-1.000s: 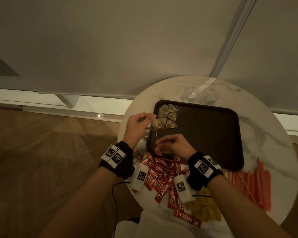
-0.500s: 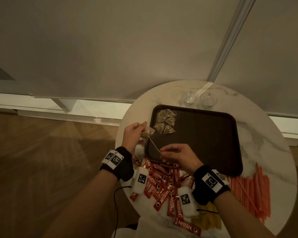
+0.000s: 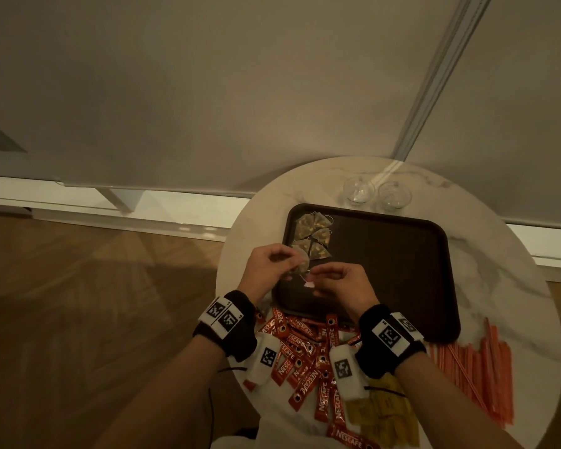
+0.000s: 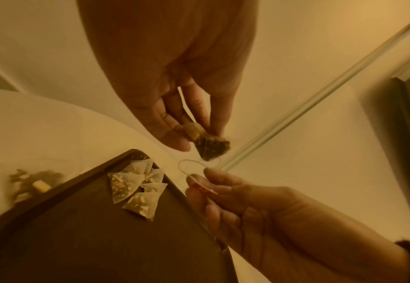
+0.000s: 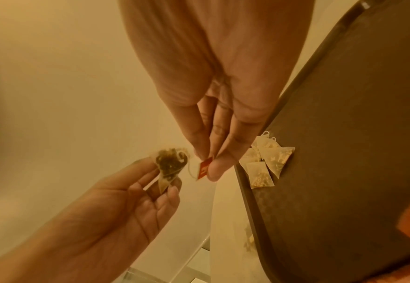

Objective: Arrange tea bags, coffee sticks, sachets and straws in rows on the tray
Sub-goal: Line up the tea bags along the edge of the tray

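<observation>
Dark pyramid mesh tea bag (image 3: 300,264) held over near-left corner of dark brown rectangular tray (image 3: 434,332).
Left hand (image 3: 266,270) pinches bag body; right hand (image 3: 340,283) pinches its small red paper tag (image 5: 204,168), slack string looped between. Pale triangular tea bags (image 3: 313,236) lie clustered in tray's far-left corner; red coffee sticks (image 3: 305,354) on round white marble table (image 3: 499,286).
</observation>
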Available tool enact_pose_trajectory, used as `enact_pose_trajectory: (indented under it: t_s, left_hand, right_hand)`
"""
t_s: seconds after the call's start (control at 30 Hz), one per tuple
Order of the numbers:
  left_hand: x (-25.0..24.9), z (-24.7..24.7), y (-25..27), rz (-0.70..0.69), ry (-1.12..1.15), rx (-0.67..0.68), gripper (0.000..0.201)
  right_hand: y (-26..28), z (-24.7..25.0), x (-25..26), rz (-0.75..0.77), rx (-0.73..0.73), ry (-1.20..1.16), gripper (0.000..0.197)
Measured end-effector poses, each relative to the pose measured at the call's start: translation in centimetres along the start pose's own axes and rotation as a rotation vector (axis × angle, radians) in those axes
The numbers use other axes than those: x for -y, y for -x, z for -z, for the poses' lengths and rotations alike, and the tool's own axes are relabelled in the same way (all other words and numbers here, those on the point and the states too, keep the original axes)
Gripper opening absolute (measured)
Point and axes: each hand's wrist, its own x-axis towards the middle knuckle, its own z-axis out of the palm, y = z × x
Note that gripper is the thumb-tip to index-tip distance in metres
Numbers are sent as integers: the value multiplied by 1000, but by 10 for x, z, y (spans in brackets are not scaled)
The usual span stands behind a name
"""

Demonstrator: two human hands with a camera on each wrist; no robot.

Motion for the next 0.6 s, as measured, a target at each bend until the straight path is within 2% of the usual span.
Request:
enact_pose_trajectory:
  t_s: [0.17,0.3,0.47,0.6]
  left_hand:
    - [3,-6,-2,-134,-86,-20,13]
    - [2,-12,-2,-199,-159,-37,26]
    - [3,-18,-1,-197,-181,-33,43]
    - [13,-21,-4,-172,-255,-37,38]
  right_hand:
    - [-5,0,9,69,-37,-46,24]
    - [-7,-1,8,66,-52,-100,23]
    - [-12,2,3,2,-93,-186,22]
    - [-15,5,-1,-18,-70,-251,18]
